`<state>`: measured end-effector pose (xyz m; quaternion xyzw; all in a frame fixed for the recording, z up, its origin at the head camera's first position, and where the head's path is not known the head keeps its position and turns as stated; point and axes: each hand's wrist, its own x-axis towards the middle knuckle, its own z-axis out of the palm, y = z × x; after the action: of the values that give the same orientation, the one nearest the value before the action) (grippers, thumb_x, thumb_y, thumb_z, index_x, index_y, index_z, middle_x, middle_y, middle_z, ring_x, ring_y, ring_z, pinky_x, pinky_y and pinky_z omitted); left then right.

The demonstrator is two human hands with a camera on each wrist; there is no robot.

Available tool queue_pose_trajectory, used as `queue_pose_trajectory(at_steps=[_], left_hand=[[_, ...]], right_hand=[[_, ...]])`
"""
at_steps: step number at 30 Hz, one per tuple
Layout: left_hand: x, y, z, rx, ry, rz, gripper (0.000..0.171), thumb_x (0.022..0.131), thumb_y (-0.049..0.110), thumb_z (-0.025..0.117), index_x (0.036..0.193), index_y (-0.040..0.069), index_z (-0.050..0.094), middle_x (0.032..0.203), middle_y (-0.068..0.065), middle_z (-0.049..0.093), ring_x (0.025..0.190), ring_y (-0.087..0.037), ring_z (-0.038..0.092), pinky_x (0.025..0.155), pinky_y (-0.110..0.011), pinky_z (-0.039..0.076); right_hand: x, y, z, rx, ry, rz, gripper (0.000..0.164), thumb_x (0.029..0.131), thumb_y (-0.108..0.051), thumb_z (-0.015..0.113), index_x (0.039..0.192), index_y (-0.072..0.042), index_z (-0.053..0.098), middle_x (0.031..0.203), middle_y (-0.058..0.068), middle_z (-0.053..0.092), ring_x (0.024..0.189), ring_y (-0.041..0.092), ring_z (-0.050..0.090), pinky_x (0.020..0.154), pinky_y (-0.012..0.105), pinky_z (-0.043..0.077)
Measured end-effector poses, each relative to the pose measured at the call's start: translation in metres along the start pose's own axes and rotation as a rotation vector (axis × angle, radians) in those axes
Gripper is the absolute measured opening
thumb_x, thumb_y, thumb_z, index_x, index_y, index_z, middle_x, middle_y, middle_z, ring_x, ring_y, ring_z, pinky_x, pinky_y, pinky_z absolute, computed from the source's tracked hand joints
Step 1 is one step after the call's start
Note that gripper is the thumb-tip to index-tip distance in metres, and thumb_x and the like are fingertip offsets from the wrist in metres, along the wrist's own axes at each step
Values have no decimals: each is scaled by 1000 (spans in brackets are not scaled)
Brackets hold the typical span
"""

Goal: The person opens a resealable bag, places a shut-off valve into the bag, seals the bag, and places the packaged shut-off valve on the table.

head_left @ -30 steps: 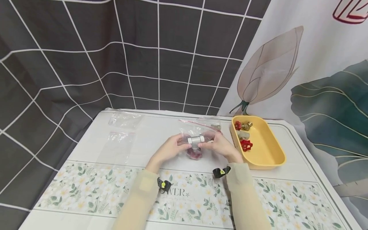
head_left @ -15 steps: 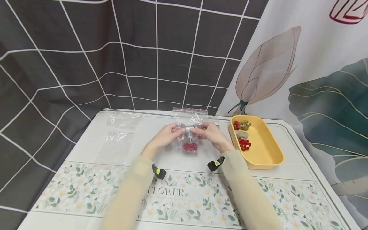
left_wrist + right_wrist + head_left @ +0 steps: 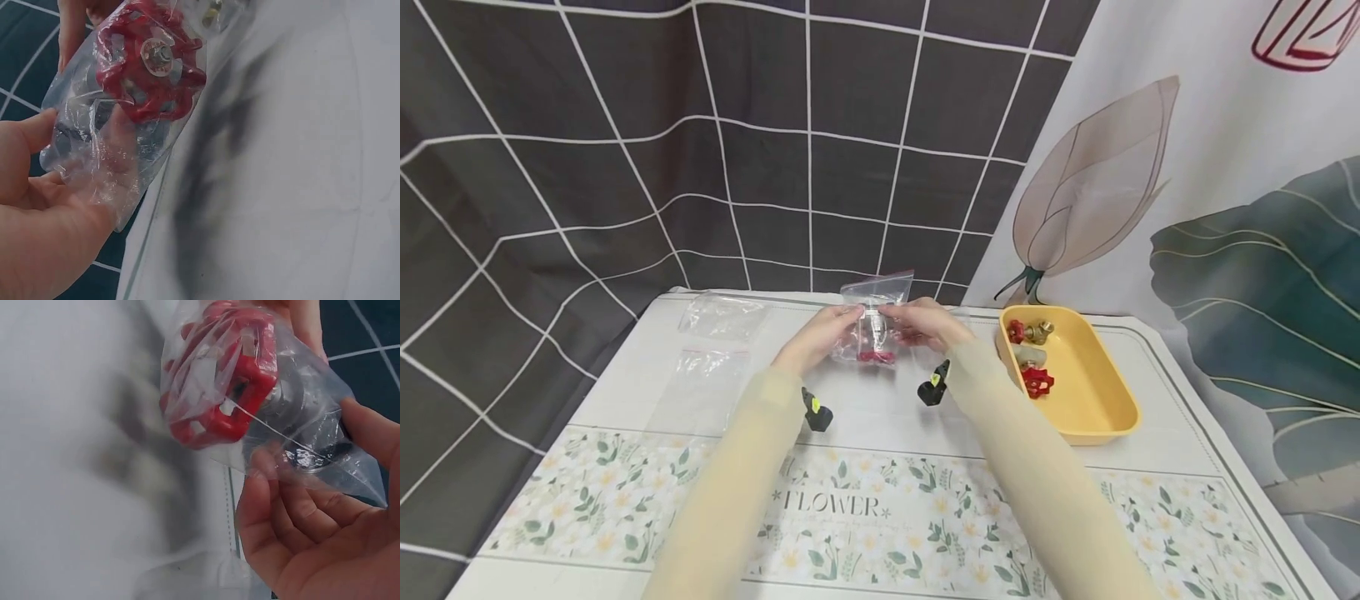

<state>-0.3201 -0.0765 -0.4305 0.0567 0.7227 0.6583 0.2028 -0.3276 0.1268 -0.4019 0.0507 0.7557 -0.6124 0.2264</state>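
Observation:
Up near the table's back edge, a valve [image 3: 874, 337] with a red handwheel [image 3: 153, 65] sits inside a clear zip bag [image 3: 880, 289]. My left hand [image 3: 816, 335] grips one side of the bagged valve, thumb on the near face. From the other side, my right hand [image 3: 934, 323] pinches it between thumb and fingers. The handwheel [image 3: 225, 381] points down toward the table, with the grey metal body between both hands. Clear plastic wraps the whole valve, and the bag's zip end stands up beyond the hands.
A yellow tray [image 3: 1090, 400] on the right holds several valves along its left side, with red handwheels [image 3: 1037, 383] showing. Two clear bags [image 3: 722, 317] lie flat on the left. Behind the table hangs a dark grid curtain [image 3: 760, 167].
Both hands have moved away from me toward the back edge, carrying the bagged valve. Its metal body has tipped away, and the bag's zip end has swung upright.

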Motion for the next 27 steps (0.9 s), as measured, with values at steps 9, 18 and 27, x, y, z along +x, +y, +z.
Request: queue_pose_trajectory(at_steps=[9,18,27], left_hand=[[9,-9,3,-69,29,-109,51,104,32,47,138,-6,44,121,-15,58,96,-22,62,98,-38,46],[12,-20,8,154,110,-92,47,102,36,50,125,-4,57,115,-13,61,103,-24,58,96,-40,46],[9,-24,9,592,229,-1,57,102,40,46,144,2,42,135,-22,54,115,-36,57,95,-49,49]], right_hand=[[14,5,9,-1,36,97,23,93,-28,68,93,-6,61,80,3,53,63,13,50,55,22,44],[15,15,14,-11,52,70,20,97,-22,62,93,-2,62,68,2,52,53,10,44,47,20,37],[7,17,20,-131,150,9,10,93,-1,60,100,6,61,75,4,53,56,8,48,48,17,42]])
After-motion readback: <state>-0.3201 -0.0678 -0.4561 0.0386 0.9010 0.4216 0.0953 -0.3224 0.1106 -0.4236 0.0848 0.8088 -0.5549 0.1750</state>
